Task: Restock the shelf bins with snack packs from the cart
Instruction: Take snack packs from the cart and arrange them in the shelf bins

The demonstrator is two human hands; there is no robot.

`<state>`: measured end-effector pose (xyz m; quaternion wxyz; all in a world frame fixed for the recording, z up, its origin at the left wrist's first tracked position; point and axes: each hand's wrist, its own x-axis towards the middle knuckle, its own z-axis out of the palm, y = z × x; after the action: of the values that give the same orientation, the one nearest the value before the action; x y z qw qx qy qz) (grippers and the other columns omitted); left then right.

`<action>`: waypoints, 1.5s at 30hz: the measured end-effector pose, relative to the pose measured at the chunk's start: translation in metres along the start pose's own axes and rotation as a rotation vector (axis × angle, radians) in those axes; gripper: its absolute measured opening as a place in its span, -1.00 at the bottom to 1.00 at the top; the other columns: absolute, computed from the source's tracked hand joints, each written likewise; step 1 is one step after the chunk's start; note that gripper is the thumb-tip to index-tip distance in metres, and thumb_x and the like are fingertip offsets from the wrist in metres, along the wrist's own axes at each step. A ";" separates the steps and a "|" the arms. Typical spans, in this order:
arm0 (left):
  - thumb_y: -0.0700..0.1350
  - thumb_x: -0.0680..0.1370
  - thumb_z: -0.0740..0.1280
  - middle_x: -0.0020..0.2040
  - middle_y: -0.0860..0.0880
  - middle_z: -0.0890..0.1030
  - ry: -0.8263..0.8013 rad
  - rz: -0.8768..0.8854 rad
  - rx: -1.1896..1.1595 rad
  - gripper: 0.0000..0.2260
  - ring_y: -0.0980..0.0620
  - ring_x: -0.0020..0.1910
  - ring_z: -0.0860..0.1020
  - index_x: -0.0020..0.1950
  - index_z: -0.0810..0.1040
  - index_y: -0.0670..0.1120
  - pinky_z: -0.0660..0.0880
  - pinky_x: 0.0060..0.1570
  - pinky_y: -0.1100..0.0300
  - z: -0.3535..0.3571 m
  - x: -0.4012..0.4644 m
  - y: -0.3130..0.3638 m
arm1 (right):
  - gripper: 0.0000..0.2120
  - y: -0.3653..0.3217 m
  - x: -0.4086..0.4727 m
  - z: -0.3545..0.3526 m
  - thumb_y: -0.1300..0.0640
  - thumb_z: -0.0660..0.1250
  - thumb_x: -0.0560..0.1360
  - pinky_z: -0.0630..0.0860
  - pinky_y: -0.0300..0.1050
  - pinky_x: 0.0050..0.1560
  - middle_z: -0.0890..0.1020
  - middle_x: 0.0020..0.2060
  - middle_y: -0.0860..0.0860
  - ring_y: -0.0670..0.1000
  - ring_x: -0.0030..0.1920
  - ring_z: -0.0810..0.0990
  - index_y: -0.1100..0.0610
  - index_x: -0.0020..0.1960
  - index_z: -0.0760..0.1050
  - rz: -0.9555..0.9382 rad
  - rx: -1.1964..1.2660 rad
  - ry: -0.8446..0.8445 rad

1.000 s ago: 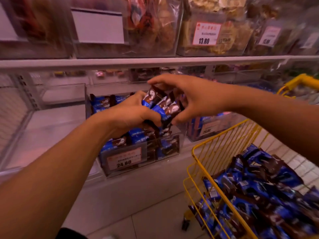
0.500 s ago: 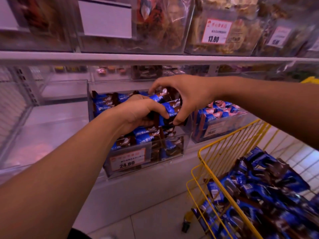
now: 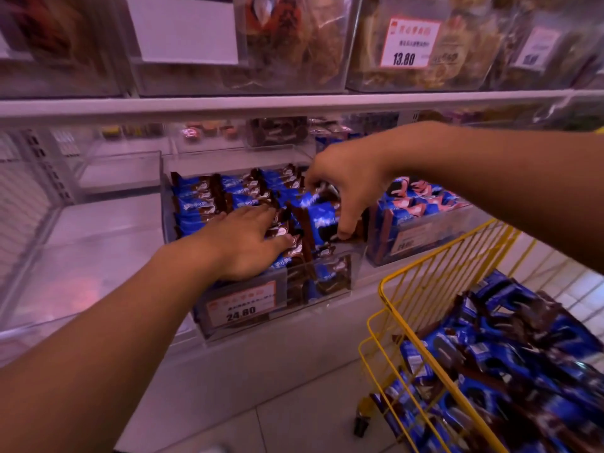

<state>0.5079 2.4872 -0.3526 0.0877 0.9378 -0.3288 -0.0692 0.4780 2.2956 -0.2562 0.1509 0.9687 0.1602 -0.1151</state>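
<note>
Shelving holds a clear bin [image 3: 356, 256] of blue snack packs [image 3: 202, 204]; left hand [image 3: 242, 243] presses them with flat straight fingers, right hand [image 3: 346, 188] pinches one pack [image 3: 322, 220] above it, beside the yellow cart [image 3: 434, 266]

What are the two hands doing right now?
Left hand: open, pressing flat on the snack packs.
Right hand: pinching a blue pack.

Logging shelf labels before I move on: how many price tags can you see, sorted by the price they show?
24.80 tags: 2, on the bin being filled and its right neighbour
13.80 tags: 1, upper shelf
Unreadable tags: 1, far right
Total: 4
</note>
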 end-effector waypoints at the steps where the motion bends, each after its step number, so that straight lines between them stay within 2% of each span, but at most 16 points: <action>1: 0.33 0.59 0.00 0.62 0.02 0.06 -0.032 -0.006 0.039 -0.34 -0.01 0.58 0.06 0.61 0.03 0.03 0.08 0.51 -0.09 0.004 0.000 -0.002 | -0.24 -0.004 0.004 0.005 -0.23 0.61 0.16 0.46 -0.15 -0.09 0.59 0.00 -0.05 -0.01 -0.08 0.55 0.04 0.26 0.50 -0.007 -0.005 -0.034; 4: 0.33 0.60 -0.05 0.63 0.04 -0.06 -0.033 -0.008 0.059 -0.32 0.02 0.59 -0.06 0.62 -0.08 0.02 -0.02 0.54 -0.07 0.007 0.000 -0.005 | -0.30 -0.011 0.013 0.018 -0.16 0.59 0.27 0.43 -0.18 0.01 0.57 0.09 -0.02 0.01 0.04 0.53 0.07 0.32 0.51 -0.078 0.059 -0.081; 6: 0.32 0.60 -0.05 0.63 0.04 -0.07 -0.036 -0.006 0.060 -0.33 0.01 0.59 -0.07 0.62 -0.09 0.01 -0.03 0.54 -0.07 0.006 0.000 -0.004 | -0.33 -0.011 0.014 0.024 -0.17 0.55 0.34 0.45 -0.08 0.20 0.51 0.19 0.03 0.08 0.21 0.48 0.08 0.35 0.48 -0.113 0.028 -0.116; 9: 0.32 0.60 -0.06 0.63 0.04 -0.08 -0.036 -0.008 0.070 -0.33 0.01 0.59 -0.09 0.62 -0.10 0.01 -0.05 0.54 -0.07 0.007 -0.001 -0.003 | -0.10 -0.007 0.011 0.036 -0.34 0.27 0.48 0.07 0.05 0.55 0.11 0.57 0.08 0.16 0.56 0.03 0.07 0.62 -0.01 -0.089 -0.235 -0.179; 12: 0.33 0.60 -0.06 0.62 0.08 -0.15 -0.022 -0.010 0.037 -0.34 0.03 0.59 -0.16 0.61 -0.15 0.06 -0.09 0.54 -0.11 0.005 -0.002 0.001 | -0.11 -0.001 0.002 0.047 -0.43 0.00 0.52 -0.27 0.07 0.53 -0.25 0.60 -0.04 0.09 0.57 -0.34 -0.01 0.60 -0.33 -0.053 -0.382 -0.204; 15: 0.32 0.60 -0.06 0.62 0.10 -0.15 -0.024 -0.004 0.030 -0.34 0.03 0.59 -0.16 0.60 -0.19 0.10 -0.11 0.53 -0.16 0.003 -0.003 0.007 | -0.10 0.000 -0.001 0.048 -0.48 -0.07 0.48 -0.31 0.14 0.53 -0.33 0.57 -0.07 0.06 0.55 -0.41 -0.02 0.59 -0.36 -0.033 -0.466 -0.207; 18: 0.34 0.59 -0.05 0.62 0.08 -0.09 -0.076 -0.015 0.029 -0.32 0.03 0.59 -0.10 0.59 -0.23 0.10 -0.11 0.53 -0.16 0.002 -0.002 0.006 | 0.03 0.005 -0.005 0.034 -0.51 0.09 0.42 -0.24 0.12 0.55 -0.24 0.60 -0.03 0.05 0.58 -0.32 0.03 0.61 -0.27 0.016 -0.381 -0.168; 21: 0.32 0.59 0.00 0.62 0.05 -0.04 -0.049 0.001 0.005 -0.31 0.01 0.59 -0.04 0.61 -0.18 0.07 -0.06 0.52 -0.18 0.003 -0.002 0.006 | 0.02 0.007 -0.013 0.021 -0.38 0.41 0.34 0.15 0.00 0.52 0.18 0.57 0.07 0.09 0.56 0.13 0.09 0.60 0.10 -0.077 -0.217 0.048; 24: 0.26 0.57 0.16 0.53 -0.05 0.29 0.158 0.043 -0.032 -0.37 -0.08 0.49 0.26 0.55 0.20 -0.03 0.23 0.42 -0.19 0.000 -0.004 0.012 | -0.20 -0.004 -0.018 0.022 -0.29 0.55 0.26 0.49 -0.05 0.19 0.55 0.25 -0.03 0.03 0.22 0.52 -0.03 0.40 0.41 -0.136 -0.053 0.050; 27: 0.17 0.51 0.32 0.24 -0.03 0.54 0.359 0.128 -0.063 -0.59 -0.07 0.21 0.49 0.28 0.51 -0.01 0.47 0.19 -0.10 -0.005 -0.006 0.021 | -0.33 -0.014 -0.012 0.033 -0.27 0.56 0.23 0.46 -0.10 -0.15 0.60 0.02 -0.07 0.00 -0.03 0.55 -0.07 0.25 0.45 -0.133 -0.135 0.067; 31: 0.08 0.54 0.32 0.09 0.00 0.55 0.271 0.167 -0.142 -0.76 -0.02 0.05 0.51 0.13 0.59 0.00 0.52 0.07 -0.04 -0.004 -0.003 0.025 | -0.48 -0.012 -0.009 0.027 -0.29 0.53 0.29 0.47 -0.15 -0.18 0.61 -0.09 -0.12 -0.10 -0.14 0.56 -0.04 0.12 0.55 -0.139 0.071 0.031; 35: 0.10 0.57 0.27 0.16 0.01 0.48 0.237 0.149 -0.124 -0.74 -0.01 0.09 0.48 0.16 0.55 0.00 0.48 0.14 -0.04 0.000 0.003 0.022 | -0.66 -0.008 -0.008 0.019 -0.17 0.52 0.38 0.50 -0.24 -0.18 0.64 -0.16 -0.14 -0.19 -0.20 0.58 0.00 0.04 0.63 -0.127 0.129 -0.014; 37: 0.11 0.58 0.25 0.17 0.00 0.46 0.229 0.156 -0.128 -0.73 -0.03 0.12 0.47 0.18 0.53 0.00 0.46 0.16 -0.05 0.001 0.004 0.020 | -0.63 -0.015 -0.005 0.022 -0.14 0.56 0.35 0.41 -0.41 -0.31 0.64 -0.17 -0.11 -0.19 -0.27 0.54 0.02 0.05 0.59 -0.124 0.042 -0.043; 39: 0.17 0.61 0.14 0.27 -0.01 0.41 0.156 0.146 -0.111 -0.63 -0.08 0.24 0.44 0.30 0.46 -0.01 0.41 0.25 -0.07 0.003 0.005 0.018 | -0.57 -0.021 0.002 0.028 -0.15 0.56 0.33 0.33 -0.37 -0.40 0.62 -0.15 -0.07 -0.17 -0.31 0.45 0.03 0.07 0.54 -0.137 -0.072 -0.044; 42: 0.30 0.60 -0.05 0.59 0.02 0.08 -0.007 0.096 0.034 -0.40 -0.10 0.55 0.11 0.58 0.10 0.04 0.12 0.49 -0.09 0.007 0.003 0.013 | -0.45 -0.027 0.009 0.029 -0.20 0.57 0.30 0.19 -0.33 -0.41 0.59 -0.09 -0.04 -0.04 -0.19 0.46 0.05 0.14 0.50 -0.123 -0.146 -0.064; 45: 0.32 0.60 -0.13 0.63 -0.04 -0.10 -0.082 0.051 0.113 -0.35 -0.07 0.59 -0.09 0.61 -0.15 0.07 -0.05 0.54 -0.08 0.007 0.001 0.011 | -0.45 -0.034 0.009 0.028 -0.19 0.57 0.30 0.22 -0.35 -0.42 0.56 -0.20 -0.06 -0.02 -0.21 0.49 0.09 0.13 0.53 -0.132 -0.189 -0.083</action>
<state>0.5013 2.4773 -0.3568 0.0228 0.9289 -0.3593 -0.0867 0.4697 2.3197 -0.2932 0.2400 0.9319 0.2272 -0.1491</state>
